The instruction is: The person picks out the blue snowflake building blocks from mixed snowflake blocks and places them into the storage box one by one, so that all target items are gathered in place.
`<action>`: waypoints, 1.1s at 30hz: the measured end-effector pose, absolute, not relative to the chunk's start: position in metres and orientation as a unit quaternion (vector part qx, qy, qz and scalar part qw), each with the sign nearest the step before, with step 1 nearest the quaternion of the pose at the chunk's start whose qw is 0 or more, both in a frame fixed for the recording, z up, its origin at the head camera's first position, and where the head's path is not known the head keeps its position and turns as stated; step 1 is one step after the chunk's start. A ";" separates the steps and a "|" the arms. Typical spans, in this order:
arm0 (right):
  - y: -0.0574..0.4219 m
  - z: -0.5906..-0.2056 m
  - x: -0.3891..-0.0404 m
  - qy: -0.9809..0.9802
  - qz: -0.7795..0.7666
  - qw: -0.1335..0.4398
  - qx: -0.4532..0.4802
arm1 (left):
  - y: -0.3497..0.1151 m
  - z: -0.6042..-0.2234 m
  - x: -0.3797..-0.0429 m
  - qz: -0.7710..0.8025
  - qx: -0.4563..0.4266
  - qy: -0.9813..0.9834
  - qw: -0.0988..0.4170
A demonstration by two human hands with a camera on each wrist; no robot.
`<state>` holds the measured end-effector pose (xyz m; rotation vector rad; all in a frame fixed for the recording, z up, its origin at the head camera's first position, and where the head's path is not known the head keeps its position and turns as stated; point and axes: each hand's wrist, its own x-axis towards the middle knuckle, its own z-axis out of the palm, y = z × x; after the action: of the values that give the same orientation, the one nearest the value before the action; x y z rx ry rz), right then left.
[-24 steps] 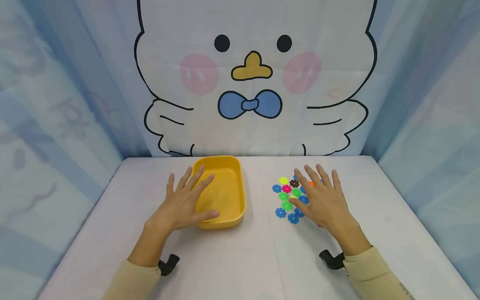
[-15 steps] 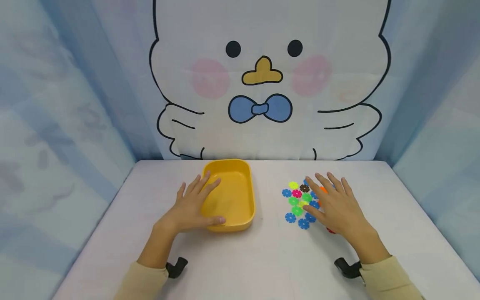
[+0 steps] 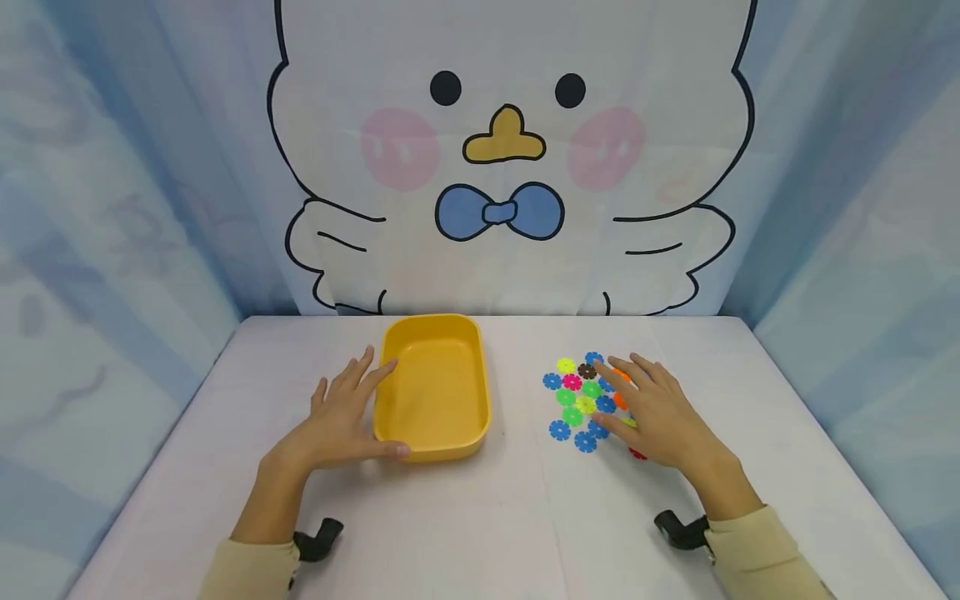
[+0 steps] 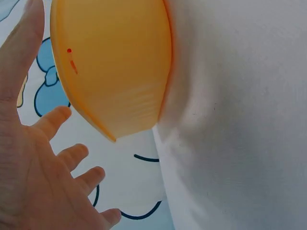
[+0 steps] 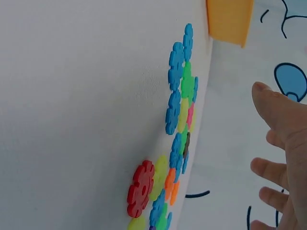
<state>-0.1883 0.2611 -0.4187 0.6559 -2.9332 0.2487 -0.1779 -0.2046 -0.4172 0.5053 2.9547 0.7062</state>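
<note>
LH nr tray rim, gap to discs.

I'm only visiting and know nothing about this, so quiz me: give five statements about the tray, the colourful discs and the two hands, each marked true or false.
1. The yellow tray stands on the white table. True.
2. The flower-shaped discs come in several colours. True.
3. All the discs are inside the tray. False: they lie on the table, to the right of the tray.
4. The right hand is nearer the discs than the left hand is. True.
5. The left hand is gripping a disc. False: it holds no disc and is at the tray's left side.
</note>
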 end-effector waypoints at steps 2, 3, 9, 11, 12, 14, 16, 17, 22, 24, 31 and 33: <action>0.262 -0.419 -0.189 -0.968 0.098 0.066 0.219 | -0.208 -0.417 -0.176 0.240 0.167 0.956 0.033; 0.264 -0.418 -0.190 -0.968 0.103 0.068 0.220 | -0.209 -0.417 -0.176 0.245 0.168 0.954 0.035; 0.277 -0.425 -0.194 -0.967 0.140 0.054 0.207 | -0.212 -0.418 -0.177 0.265 0.170 0.947 0.061; 0.282 -0.428 -0.194 -0.967 0.150 0.050 0.199 | -0.212 -0.419 -0.178 0.271 0.169 0.945 0.070; 0.285 -0.429 -0.194 -0.967 0.154 0.051 0.196 | -0.212 -0.420 -0.179 0.273 0.169 0.944 0.073; 0.291 -0.430 -0.193 -0.968 0.158 0.055 0.190 | -0.210 -0.421 -0.181 0.278 0.170 0.942 0.076; 0.296 -0.430 -0.192 -0.968 0.160 0.054 0.184 | -0.209 -0.422 -0.184 0.282 0.173 0.941 0.077; 0.299 -0.430 -0.192 -0.969 0.160 0.052 0.180 | -0.208 -0.422 -0.185 0.284 0.174 0.940 0.077; 0.311 -0.432 -0.192 -0.972 0.165 0.033 0.165 | -0.208 -0.425 -0.187 0.288 0.171 0.939 0.085; 0.315 -0.433 -0.193 -0.971 0.169 0.032 0.164 | -0.209 -0.426 -0.187 0.291 0.164 0.938 0.088; 0.327 -0.437 -0.195 -0.967 0.189 0.031 0.166 | -0.217 -0.431 -0.187 0.336 0.156 0.924 0.092; 0.328 -0.438 -0.195 -0.967 0.192 0.026 0.162 | -0.219 -0.434 -0.187 0.350 0.159 0.918 0.094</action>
<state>-0.1954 0.3283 -0.4382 0.5017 -2.9906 0.5943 -0.1874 -0.2190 -0.4337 0.4721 2.7240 1.0391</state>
